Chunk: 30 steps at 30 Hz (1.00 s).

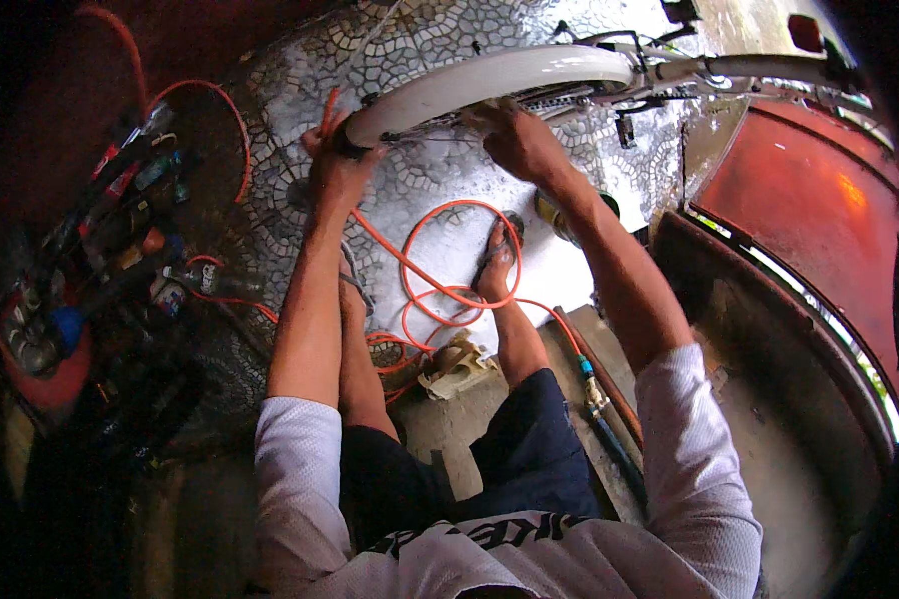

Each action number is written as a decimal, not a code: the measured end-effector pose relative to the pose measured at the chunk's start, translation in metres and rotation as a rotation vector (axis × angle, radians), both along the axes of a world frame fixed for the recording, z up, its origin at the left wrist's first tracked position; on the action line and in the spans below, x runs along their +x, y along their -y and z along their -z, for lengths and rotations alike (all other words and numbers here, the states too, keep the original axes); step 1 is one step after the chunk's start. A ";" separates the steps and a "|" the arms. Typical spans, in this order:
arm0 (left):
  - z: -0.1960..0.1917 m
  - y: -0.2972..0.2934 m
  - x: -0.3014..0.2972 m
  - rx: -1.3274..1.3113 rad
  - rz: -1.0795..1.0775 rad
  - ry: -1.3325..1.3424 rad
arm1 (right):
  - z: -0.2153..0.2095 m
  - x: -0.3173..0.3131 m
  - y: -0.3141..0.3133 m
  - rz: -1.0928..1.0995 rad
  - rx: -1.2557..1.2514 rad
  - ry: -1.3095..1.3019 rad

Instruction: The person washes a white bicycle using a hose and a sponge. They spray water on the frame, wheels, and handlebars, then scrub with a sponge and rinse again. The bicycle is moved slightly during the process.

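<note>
- Left hand (pixel 338 165) has its fingers closed around the white mudguard (pixel 489 82) end.
- Right hand (pixel 517 140) presses beneath it; whether it holds anything is unclear.
- The orange hose (pixel 440 290) looped near the feet could likely snag them.

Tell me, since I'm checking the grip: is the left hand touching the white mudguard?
Touching. The head view shows the left hand wrapped around the near end of the white mudguard, with no gap between them.

Below you, a thin orange hose (pixel 440 285) loops across the grey mosaic stone floor (pixel 440 50). A crumpled tan rag (pixel 456 364) lies near it, and cluttered tools (pixel 100 250) sit left.
</note>
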State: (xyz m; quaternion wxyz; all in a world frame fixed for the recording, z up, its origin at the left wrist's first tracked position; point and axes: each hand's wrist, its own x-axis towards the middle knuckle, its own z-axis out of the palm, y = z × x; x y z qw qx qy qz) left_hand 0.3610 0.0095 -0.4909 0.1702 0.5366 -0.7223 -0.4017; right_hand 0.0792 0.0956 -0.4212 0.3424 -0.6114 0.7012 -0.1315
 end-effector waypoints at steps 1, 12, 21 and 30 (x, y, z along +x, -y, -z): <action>-0.001 -0.002 0.013 -0.120 0.027 0.030 | -0.013 -0.004 -0.019 0.082 0.050 0.121; -0.083 -0.118 0.080 0.306 0.161 0.153 | -0.010 -0.122 -0.299 0.521 0.142 -0.437; -0.182 -0.167 -0.062 0.299 0.184 -0.099 | -0.024 -0.079 -0.192 1.133 0.195 0.777; -0.224 -0.173 -0.171 0.466 0.304 -0.087 | -0.015 -0.076 -0.068 0.957 0.004 0.503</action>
